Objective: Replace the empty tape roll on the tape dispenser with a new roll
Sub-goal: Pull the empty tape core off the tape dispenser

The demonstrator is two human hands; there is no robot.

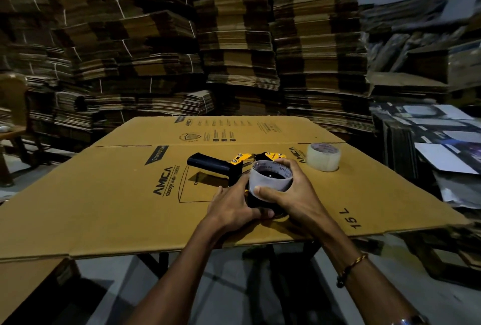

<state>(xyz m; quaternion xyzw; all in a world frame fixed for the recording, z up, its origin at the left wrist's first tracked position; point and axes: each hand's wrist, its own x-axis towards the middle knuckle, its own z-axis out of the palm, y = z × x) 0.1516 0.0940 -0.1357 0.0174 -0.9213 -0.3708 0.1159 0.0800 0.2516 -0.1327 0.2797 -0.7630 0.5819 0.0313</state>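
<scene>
Right hand (291, 191) around upright empty core (269, 180)

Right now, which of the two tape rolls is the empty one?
The empty roll gripped by the right hand, a bare pale core. The new roll lies apart to the right, thick with clear tape.

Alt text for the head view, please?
Right hand grips the empty tape core on the black-and-yellow dispenser, which the left hand steadies on flattened cardboard. A new clear roll stands to the right.
</scene>
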